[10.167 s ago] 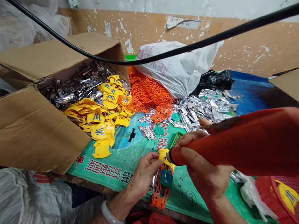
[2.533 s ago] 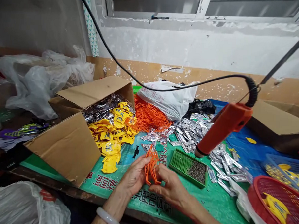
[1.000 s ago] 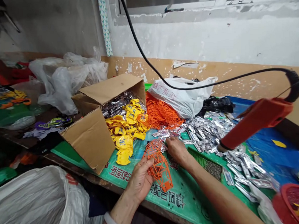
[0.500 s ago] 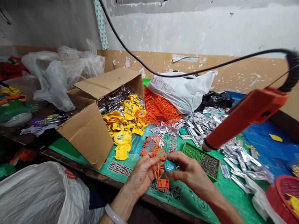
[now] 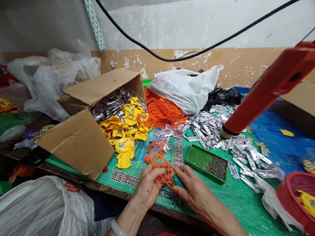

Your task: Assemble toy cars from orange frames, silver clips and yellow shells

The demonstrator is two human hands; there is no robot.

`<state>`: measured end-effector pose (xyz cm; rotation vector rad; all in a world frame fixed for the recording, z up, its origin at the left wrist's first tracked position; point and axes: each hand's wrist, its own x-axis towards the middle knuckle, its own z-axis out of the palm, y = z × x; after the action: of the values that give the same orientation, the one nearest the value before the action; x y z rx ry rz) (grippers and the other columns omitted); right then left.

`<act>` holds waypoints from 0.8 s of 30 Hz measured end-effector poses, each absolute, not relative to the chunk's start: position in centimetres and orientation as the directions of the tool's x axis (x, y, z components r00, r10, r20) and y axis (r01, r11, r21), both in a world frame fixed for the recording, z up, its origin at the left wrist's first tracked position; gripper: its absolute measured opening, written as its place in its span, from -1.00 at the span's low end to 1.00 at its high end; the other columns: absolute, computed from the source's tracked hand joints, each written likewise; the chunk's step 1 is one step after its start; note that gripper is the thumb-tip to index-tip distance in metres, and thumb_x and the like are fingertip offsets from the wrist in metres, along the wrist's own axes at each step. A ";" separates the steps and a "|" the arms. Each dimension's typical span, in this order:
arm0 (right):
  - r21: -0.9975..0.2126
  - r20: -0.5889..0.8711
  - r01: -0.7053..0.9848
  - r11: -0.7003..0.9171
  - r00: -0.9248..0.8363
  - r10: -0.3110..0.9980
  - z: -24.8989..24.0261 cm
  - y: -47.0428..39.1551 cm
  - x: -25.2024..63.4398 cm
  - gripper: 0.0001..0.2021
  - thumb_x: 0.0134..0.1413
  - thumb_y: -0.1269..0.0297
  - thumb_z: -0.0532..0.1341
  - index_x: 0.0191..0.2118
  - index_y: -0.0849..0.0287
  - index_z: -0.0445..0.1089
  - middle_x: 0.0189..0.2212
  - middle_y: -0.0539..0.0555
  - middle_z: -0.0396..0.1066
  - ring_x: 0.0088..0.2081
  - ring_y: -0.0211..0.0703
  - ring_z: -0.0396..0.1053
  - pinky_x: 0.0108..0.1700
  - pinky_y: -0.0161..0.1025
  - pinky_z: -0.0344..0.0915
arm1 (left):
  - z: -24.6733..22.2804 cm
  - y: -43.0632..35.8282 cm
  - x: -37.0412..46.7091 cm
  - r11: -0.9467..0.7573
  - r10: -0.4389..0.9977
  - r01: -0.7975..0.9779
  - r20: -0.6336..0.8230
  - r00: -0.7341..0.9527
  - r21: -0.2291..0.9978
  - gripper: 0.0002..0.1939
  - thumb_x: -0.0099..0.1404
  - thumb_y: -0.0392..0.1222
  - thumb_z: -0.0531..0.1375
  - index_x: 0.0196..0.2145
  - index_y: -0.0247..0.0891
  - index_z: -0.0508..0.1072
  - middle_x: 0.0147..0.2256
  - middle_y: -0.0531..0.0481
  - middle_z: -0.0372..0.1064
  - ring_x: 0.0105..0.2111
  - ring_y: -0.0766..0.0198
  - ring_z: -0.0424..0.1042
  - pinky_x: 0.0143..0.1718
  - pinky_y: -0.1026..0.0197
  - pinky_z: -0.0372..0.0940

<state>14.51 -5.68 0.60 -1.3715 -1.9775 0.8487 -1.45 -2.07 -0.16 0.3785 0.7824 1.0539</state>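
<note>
My left hand (image 5: 147, 185) in a pinch grip, palm partly up, my right hand (image 5: 193, 185) just beside it, fingers bent, both forearms (image 5: 227, 218) angled inward.

The red-orange cylindrical power tool (image 5: 270, 91), earlier gripped in the right hand (image 5: 196, 191), had come to hang beyond it, to its right. After reaching forward to the shiny silver pieces (image 5: 208, 129), the right hand had returned beside the left hand (image 5: 147, 189) and the orange plastic lattice frame (image 5: 167, 173).
</note>
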 end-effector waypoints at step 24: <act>-0.602 0.590 0.657 0.453 -0.017 0.807 -0.7 -5.1 12.2 -0.51 -0.05 0.25 0.34 0.03 0.14 0.24 -0.16 0.12 0.36 0.01 0.06 0.15 0.04 0.03 0.14 | -0.8 -3.5 0.4 0.452 0.887 -0.687 -0.369 0.277 0.569 -0.89 0.05 -0.31 0.30 -0.39 -0.32 0.51 -0.42 0.05 0.42 -0.45 0.38 0.36 -0.41 0.36 0.24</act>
<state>12.17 -5.11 -0.70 -1.2644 -1.7332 0.1938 0.37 -3.53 -0.75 0.3251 0.7152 1.0816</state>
